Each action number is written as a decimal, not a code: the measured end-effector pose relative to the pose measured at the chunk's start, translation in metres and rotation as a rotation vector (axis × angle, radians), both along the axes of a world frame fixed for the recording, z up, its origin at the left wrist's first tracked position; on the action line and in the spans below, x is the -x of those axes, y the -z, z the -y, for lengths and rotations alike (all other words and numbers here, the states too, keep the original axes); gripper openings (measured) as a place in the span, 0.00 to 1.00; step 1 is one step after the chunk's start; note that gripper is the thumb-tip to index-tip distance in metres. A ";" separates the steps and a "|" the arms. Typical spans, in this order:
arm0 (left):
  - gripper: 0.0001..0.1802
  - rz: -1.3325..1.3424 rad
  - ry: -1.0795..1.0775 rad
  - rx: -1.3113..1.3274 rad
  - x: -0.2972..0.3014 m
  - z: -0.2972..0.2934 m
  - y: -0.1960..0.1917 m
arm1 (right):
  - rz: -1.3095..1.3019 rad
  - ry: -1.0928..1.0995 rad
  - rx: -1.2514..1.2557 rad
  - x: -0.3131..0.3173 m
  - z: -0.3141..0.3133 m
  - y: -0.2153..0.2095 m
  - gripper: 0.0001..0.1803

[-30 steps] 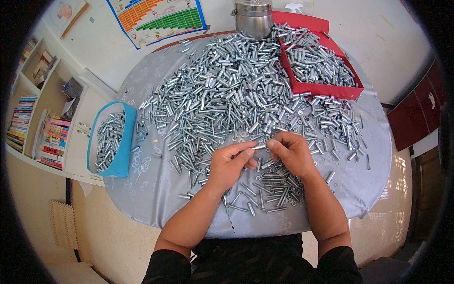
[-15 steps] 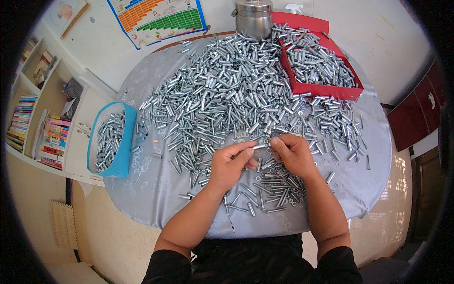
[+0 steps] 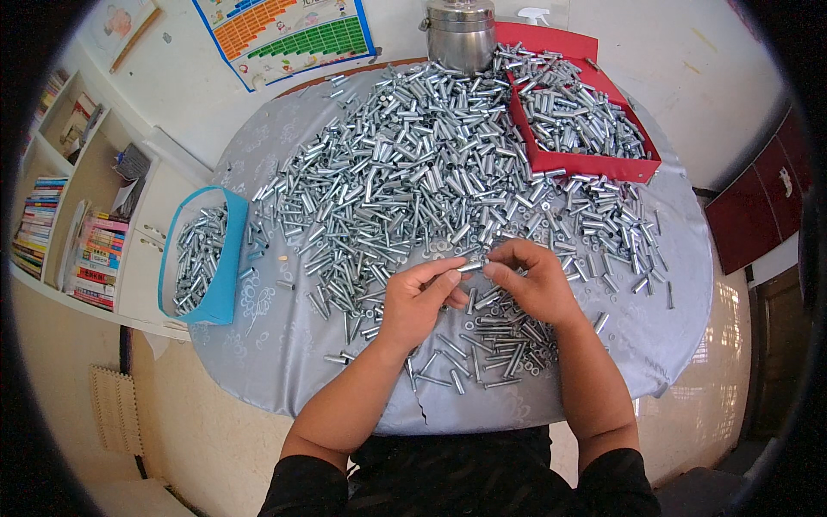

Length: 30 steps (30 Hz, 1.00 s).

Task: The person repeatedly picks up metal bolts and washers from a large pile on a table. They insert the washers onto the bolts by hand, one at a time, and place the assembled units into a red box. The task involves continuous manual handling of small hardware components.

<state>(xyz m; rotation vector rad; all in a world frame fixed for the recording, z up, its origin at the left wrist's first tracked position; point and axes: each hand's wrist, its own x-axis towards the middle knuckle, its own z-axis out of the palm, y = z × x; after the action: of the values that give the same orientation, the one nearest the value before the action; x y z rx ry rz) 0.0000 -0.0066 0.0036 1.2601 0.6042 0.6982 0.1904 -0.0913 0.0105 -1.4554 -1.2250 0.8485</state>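
Note:
Between the thumb and forefinger of my left hand [image 3: 415, 303] is a small shiny metal sleeve [image 3: 470, 267], held roughly level. My right hand [image 3: 536, 283] is closed in a pinch at the sleeve's right end; whatever its fingertips grip is too small to make out. Beyond both hands spreads a large heap of silvery metal sleeves and bolts [image 3: 405, 164]. Closer to me, between my forearms, lie long thin bolts [image 3: 508, 358] and small washers [image 3: 536, 371]. More washers are scattered just past my right hand.
At the left edge stands a blue box [image 3: 226, 267] holding metal sleeves. A red box [image 3: 594, 169] full of metal parts sits at the far right, beside a steel pot [image 3: 462, 39]. A grey cloth [image 3: 284, 362] covers the round table. Bookshelves [image 3: 86, 207] stand left.
My right hand's fingers have shifted slightly left and closer to the sleeve's end, with the forefinger stretched further. My left hand keeps its hold in the same place.

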 end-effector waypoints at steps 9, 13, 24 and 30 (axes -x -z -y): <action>0.14 0.004 0.003 0.008 0.000 0.000 0.000 | -0.050 0.015 0.019 0.001 0.001 -0.009 0.09; 0.14 0.002 0.006 0.006 -0.001 0.000 0.000 | -0.162 0.059 -0.018 0.006 0.000 -0.011 0.08; 0.14 0.017 -0.007 0.041 -0.001 0.000 0.002 | -0.100 0.019 -0.038 0.007 0.000 -0.008 0.09; 0.14 -0.010 0.004 0.029 0.000 0.001 -0.002 | -0.100 -0.008 -0.023 0.005 0.001 -0.003 0.09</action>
<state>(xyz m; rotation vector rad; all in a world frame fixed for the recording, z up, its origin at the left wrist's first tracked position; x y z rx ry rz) 0.0002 -0.0078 0.0052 1.2386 0.6180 0.6777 0.1858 -0.0921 0.0140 -1.3747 -1.1627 0.8987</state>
